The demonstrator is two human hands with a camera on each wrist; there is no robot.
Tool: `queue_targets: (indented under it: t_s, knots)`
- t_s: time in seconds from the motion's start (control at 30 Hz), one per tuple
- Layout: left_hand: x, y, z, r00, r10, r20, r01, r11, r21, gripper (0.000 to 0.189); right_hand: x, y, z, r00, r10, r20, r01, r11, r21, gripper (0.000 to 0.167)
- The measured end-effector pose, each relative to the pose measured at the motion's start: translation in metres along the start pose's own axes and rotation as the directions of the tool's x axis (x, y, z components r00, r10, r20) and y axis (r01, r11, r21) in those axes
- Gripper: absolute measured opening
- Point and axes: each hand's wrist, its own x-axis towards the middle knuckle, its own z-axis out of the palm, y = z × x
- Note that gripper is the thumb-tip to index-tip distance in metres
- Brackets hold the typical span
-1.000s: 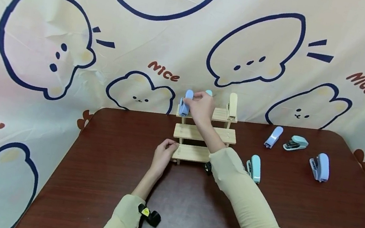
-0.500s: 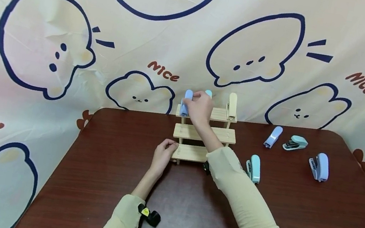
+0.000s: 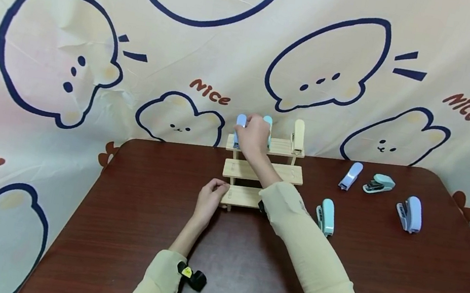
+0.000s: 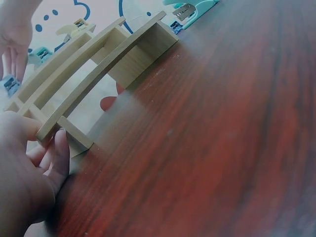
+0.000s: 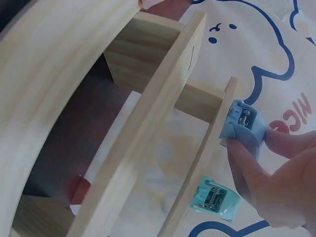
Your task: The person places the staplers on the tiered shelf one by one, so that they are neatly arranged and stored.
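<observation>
A three-step wooden rack [image 3: 241,196] stands at the back of the table. At the left end of its top step, my right hand [image 3: 256,137] pinches a blue stapler [image 5: 253,129] between thumb and fingers. The stapler stands on its end there, its base right at the board. Beside it on that step is a teal stapler [image 5: 215,198], partly behind the hand in the head view, and a cream stapler [image 3: 298,137] stands at the right end. Thumb and fingers of my left hand [image 3: 210,198] grip the left end of the lowest step, as the left wrist view shows.
Right of the rack, a mint stapler [image 3: 327,216], a lilac stapler [image 3: 351,175], a pale green stapler [image 3: 379,184] and a periwinkle stapler [image 3: 410,214] rest on the dark brown table [image 3: 120,231]. A printed cloth [image 3: 184,56] hangs close behind the rack.
My right hand has shifted slightly left and turned a little with the blue stapler at the top step, uncovering more of the teal one. The left hand keeps its grip on the rack.
</observation>
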Motion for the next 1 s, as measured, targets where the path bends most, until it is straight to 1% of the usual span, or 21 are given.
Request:
queue_targets:
  t_s: [0.13,0.27,0.37,0.43,0.57,0.7,0.8,0.9,0.93,1.0]
  knots:
    - [0.001,0.0,0.0,1.0,-0.001,0.005,0.001,1.0,0.002,0.022,0.002,-0.002,0.0,1.0,-0.008,0.026,0.008,1.0,-0.025,0.018]
    - [0.002,0.0,-0.002,1.0,0.004,-0.014,-0.004,1.0,0.004,0.021,0.005,-0.003,0.002,0.999,-0.034,0.041,0.035,0.999,-0.035,0.031]
    - [0.002,0.001,-0.002,1.0,0.004,-0.02,-0.004,1.0,0.005,0.02,0.007,-0.003,0.003,0.998,-0.046,0.031,0.047,0.998,-0.038,0.033]
    - [0.002,0.0,-0.001,1.0,0.0,-0.013,0.0,1.0,0.005,0.021,0.007,-0.002,0.003,0.999,-0.047,0.026,0.048,0.998,-0.037,0.032]
    - [0.0,-0.003,0.0,1.0,-0.007,-0.005,0.007,1.0,0.0,0.021,0.005,0.001,0.003,0.998,-0.051,0.03,0.053,0.998,-0.047,0.036]
    - [-0.001,-0.004,0.002,1.0,-0.02,-0.006,0.02,1.0,-0.001,0.02,0.0,0.003,-0.004,0.997,-0.067,0.029,0.068,0.997,-0.042,0.038]
    - [-0.001,-0.003,0.003,1.0,-0.023,0.001,0.023,1.0,0.0,0.02,-0.005,0.004,-0.016,0.993,-0.116,-0.006,0.116,0.993,0.003,0.033]
    - [0.001,-0.003,0.002,1.0,-0.008,0.003,0.008,1.0,-0.003,0.021,-0.012,0.009,-0.034,0.987,-0.155,-0.032,0.158,0.982,0.102,0.029]
    - [0.001,-0.003,0.002,1.0,-0.001,0.001,0.001,1.0,-0.002,0.021,-0.014,0.012,-0.04,0.987,-0.156,-0.04,0.16,0.977,0.141,0.027]
    - [0.001,-0.003,0.0,1.0,0.008,-0.005,-0.008,1.0,0.001,0.021,-0.02,0.021,-0.054,0.991,-0.132,-0.034,0.136,0.964,0.23,0.025]
